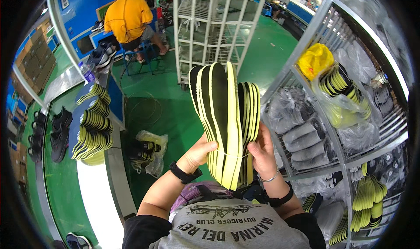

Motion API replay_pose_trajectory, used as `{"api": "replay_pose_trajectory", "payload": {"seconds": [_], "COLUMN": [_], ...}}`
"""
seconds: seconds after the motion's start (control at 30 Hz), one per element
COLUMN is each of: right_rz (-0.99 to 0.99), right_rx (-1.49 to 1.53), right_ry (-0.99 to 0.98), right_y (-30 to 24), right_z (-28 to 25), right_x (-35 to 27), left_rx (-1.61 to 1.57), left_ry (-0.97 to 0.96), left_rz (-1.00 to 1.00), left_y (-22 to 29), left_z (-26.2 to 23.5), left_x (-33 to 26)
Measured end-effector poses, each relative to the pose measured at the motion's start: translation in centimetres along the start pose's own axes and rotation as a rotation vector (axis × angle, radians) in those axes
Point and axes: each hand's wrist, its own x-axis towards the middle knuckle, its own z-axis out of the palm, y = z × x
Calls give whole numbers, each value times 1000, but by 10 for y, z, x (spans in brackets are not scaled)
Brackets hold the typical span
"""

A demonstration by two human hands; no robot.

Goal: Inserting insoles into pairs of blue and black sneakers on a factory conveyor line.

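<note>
A thick bundle of shoe insoles (222,113), black with yellow edges, stands upright in front of my chest. A thin band seems to run around its lower part. My left hand (202,152) grips the left side, thumb lying on the front. From the right, my right hand (263,153) holds the bundle's edge, with the thumb near the band; its other fingers are partly hidden behind. The insoles fan into two groups, a taller one on the left and a lower one on the right.
A metal rack (334,150) on the right holds bagged insoles and a yellow bag (316,61). Several insole stacks (92,137) sit on the bench at left, near black shoes (60,133). A bag of insoles (151,150) lies on the floor. Ahead are a white wheeled cart (180,34) and a seated person (127,19).
</note>
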Motion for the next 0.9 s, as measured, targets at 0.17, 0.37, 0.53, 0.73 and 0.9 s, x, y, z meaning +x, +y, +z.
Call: {"api": "replay_pose_trajectory", "payload": {"seconds": [0.17,0.37,0.53,0.73,0.9], "right_rz": [64,148,242,180,32], "right_rx": [19,7,86,-291,-656], "right_ry": [-95,-175,-253,-526,-676], "right_y": [25,51,73,95,115], "right_z": [45,94,129,168,194], "right_x": [0,-1,-1,0,3], "left_rx": [49,-8,-102,-49,-65], "left_ry": [137,253,250,444,573], "left_rz": [64,131,127,118,396], "left_y": [14,26,35,30,25], "left_z": [-27,-52,-66,-76,-68], "left_x": [-50,-106,-148,-191,-221]}}
